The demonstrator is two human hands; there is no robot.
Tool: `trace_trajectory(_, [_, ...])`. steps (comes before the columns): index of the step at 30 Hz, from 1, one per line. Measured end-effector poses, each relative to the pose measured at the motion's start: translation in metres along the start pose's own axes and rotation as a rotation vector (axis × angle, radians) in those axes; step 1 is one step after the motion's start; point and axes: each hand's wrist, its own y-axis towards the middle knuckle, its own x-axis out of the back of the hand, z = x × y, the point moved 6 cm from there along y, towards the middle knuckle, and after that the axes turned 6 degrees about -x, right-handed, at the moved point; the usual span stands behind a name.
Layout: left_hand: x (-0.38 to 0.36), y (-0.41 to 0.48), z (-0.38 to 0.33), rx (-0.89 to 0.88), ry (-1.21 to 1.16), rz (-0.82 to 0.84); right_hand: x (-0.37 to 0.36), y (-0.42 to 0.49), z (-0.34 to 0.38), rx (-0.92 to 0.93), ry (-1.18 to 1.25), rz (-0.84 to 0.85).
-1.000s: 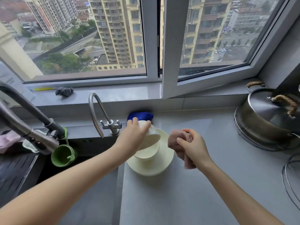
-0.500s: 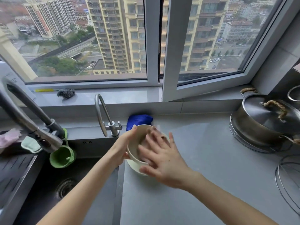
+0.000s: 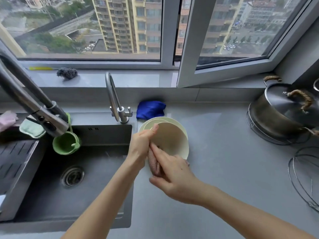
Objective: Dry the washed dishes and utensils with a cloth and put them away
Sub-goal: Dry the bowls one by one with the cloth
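Note:
My left hand (image 3: pixel 140 147) grips the near-left rim of a cream bowl (image 3: pixel 170 140), thumb along its edge, holding it tilted with its inside facing me. Under it lies a cream plate (image 3: pixel 148 122) on the grey counter (image 3: pixel 224 169). My right hand (image 3: pixel 172 176) presses a pink cloth (image 3: pixel 154 163) against the bowl's lower rim, with fingers stretched over the cloth. Most of the cloth is hidden between my hands.
A dark sink (image 3: pixel 69 169) with two taps (image 3: pixel 114 99) lies to the left, a green cup (image 3: pixel 66 143) hanging by it. A blue cloth (image 3: pixel 150 109) sits behind the plate. A lidded steel pot (image 3: pixel 283 111) and a wire rack (image 3: pixel 303 175) stand on the right.
My left hand lifted the bowl from the stack and turned its inside towards me. My right hand carried the cloth into the bowl, then down to its near rim.

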Motion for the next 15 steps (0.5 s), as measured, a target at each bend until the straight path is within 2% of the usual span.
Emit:
trace_trajectory(2, [0.003,0.002,-0.002,0.096,0.081,0.146,0.005,-0.009,-0.005,0.197,-0.268,-0.047])
trace_trajectory(4, [0.001,0.000,-0.008,0.182,0.295,0.368,0.009,-0.019,-0.013,0.411,-0.503,0.007])
trace_trajectory(6, [-0.010,-0.005,-0.014,0.253,0.419,0.579,0.012,-0.024,-0.024,0.572,-0.622,0.076])
trace_trajectory(8, [-0.019,-0.008,-0.023,0.323,0.411,0.688,0.017,-0.023,-0.022,0.656,-0.669,0.040])
trace_trajectory(10, [-0.020,-0.013,-0.027,0.298,0.338,0.711,0.022,-0.023,-0.020,0.667,-0.738,-0.033])
trace_trajectory(12, [-0.020,-0.020,-0.025,0.157,0.202,0.657,0.030,-0.024,-0.023,0.587,-0.745,-0.121])
trace_trajectory(13, [-0.022,-0.028,-0.020,0.060,0.129,0.585,0.034,-0.023,-0.024,0.515,-0.707,-0.181])
trace_trajectory(15, [-0.023,-0.041,-0.009,-0.092,-0.008,0.314,0.035,-0.021,-0.019,0.371,-0.597,-0.313])
